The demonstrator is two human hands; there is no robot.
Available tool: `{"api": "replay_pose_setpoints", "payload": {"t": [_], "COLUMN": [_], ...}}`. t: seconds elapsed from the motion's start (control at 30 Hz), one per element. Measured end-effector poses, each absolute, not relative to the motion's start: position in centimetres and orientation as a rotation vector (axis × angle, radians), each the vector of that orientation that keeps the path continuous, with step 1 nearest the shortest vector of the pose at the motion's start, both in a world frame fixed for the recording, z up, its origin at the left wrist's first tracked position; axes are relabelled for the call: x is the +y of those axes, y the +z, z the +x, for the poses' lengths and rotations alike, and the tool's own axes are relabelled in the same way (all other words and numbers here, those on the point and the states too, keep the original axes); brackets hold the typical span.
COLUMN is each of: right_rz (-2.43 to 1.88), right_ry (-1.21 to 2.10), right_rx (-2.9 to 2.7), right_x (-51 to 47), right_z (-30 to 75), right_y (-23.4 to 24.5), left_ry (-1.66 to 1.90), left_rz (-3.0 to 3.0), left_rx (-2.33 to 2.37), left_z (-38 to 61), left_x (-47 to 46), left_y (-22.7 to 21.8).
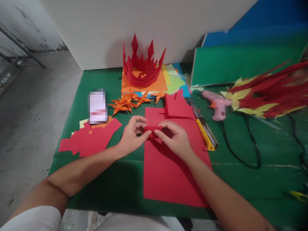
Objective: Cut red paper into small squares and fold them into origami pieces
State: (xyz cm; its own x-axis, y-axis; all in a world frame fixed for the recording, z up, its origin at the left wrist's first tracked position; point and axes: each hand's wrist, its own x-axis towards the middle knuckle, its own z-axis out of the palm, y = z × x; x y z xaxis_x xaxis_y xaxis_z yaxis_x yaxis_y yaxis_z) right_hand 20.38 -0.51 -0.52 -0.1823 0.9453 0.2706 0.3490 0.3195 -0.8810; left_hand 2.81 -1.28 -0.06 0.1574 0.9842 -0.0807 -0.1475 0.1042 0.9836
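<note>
Between my two hands is a small folded piece of red paper (153, 128). My left hand (133, 133) pinches its left end with thumb and fingers. On the other end, the thumb and fingers of my right hand (175, 136) are closed. Beneath them lies a large red paper sheet (173, 179), flat on the green table. Just beyond my right hand a folded red paper piece (179, 107) with pointed edges rests on that sheet. Several orange folded paper flowers (126, 103) lie past my left hand.
A red paper crown (143, 70) stands on coloured sheets at the back. Red paper cutouts (89, 139) and a phone (98, 107) lie left. To the right are a yellow box cutter (204, 133), a pink glue gun (218, 104) with its cord, and a red-yellow paper bundle (267, 93).
</note>
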Motion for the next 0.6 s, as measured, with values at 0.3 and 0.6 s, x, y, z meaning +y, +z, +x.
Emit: {"api": "replay_pose_setpoints", "payload": {"t": [0.3, 0.6], "right_rz": [-1.248, -1.267], "right_ry": [0.869, 0.926], "right_rx": [-1.68, -1.674], "right_x": [-0.67, -0.85], "right_z": [20.25, 20.18], "right_y": [-0.45, -1.01], "left_ry": [1.109, 1.103], "left_rz": [1.078, 0.983], "left_rx": [1.013, 1.047], "left_z": [2.92, 2.66], "left_x": [-1.14, -1.04], "left_y": [-0.25, -0.03]}}
